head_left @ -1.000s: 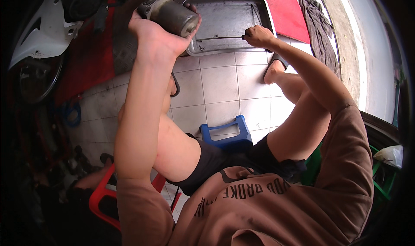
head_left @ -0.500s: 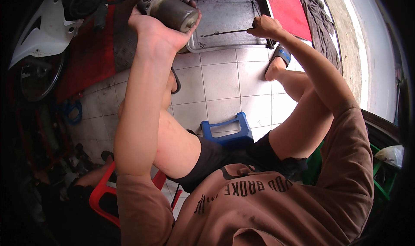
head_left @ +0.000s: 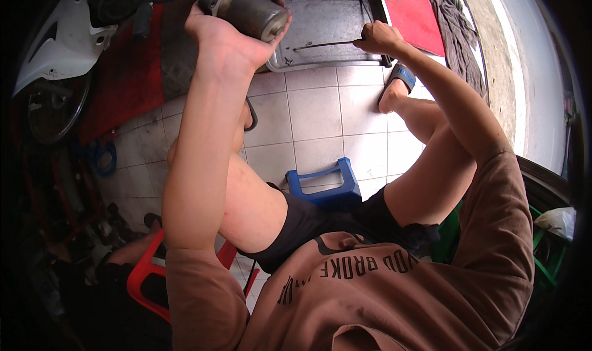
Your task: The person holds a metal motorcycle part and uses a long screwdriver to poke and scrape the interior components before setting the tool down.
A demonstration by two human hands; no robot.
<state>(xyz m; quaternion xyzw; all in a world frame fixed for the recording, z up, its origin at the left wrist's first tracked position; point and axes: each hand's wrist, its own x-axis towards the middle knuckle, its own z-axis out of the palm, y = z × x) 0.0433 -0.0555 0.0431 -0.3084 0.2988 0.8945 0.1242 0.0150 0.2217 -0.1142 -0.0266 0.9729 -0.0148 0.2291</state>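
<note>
My left hand [head_left: 231, 47], palm turned up, cradles a dark, grimy metal cylinder [head_left: 246, 13], like a motor, above the left end of a metal tray [head_left: 314, 18]. My right hand [head_left: 381, 37] is wrapped round the handle of a long thin tool [head_left: 327, 44], perhaps a screwdriver, over the tray's right part. The tool's shaft points left across the tray. Another dark rod [head_left: 367, 12] lies along the right side inside the tray, and small dark bits show near its lower left.
A scooter's white bodywork [head_left: 52, 58] is at upper left, red mats [head_left: 413, 18] and a grey cloth [head_left: 453, 39] around the tray. Between my legs is a blue stool [head_left: 317, 195]; a red chair [head_left: 145, 286] and another person's leg [head_left: 129, 253] are at lower left, a green crate [head_left: 542, 264] at right.
My right hand has risen slightly and moved right with the tool, mostly between the first two frames. My left hand and the cylinder have shifted slightly up and right.
</note>
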